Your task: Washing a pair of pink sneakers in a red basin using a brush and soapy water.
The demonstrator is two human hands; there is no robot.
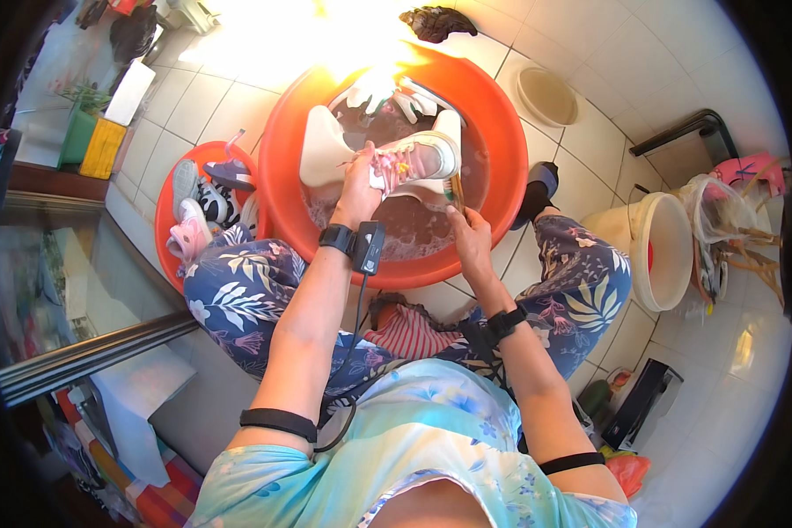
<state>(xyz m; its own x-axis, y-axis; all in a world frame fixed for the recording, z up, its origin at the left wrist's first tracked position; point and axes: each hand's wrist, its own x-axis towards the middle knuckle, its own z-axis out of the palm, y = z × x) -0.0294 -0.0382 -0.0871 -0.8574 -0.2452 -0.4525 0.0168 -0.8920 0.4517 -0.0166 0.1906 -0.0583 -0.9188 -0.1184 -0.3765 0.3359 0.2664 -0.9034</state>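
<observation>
My left hand (358,188) grips a pink and white lace-up sneaker (412,158) by its heel end, above a large orange plastic basin (282,171). The sneaker's toe points right. In my right hand (473,237) is a brush (459,191) with a wooden-looking handle; its head is partly hidden near the sneaker's toe. Under the sneaker, a white plastic board (322,148), which looks like a washboard, stands in the basin. Murky, foamy water (402,228) surrounds it. White and dark items (414,105) lie in the far part, partly washed out by glare.
A smaller orange basin (165,198) holding several shoes (214,201) sits at the left. To the right stand a white bucket (663,251) and a round tub (548,97). A sliding-door track (105,356) runs at lower left. Bright glare covers the top.
</observation>
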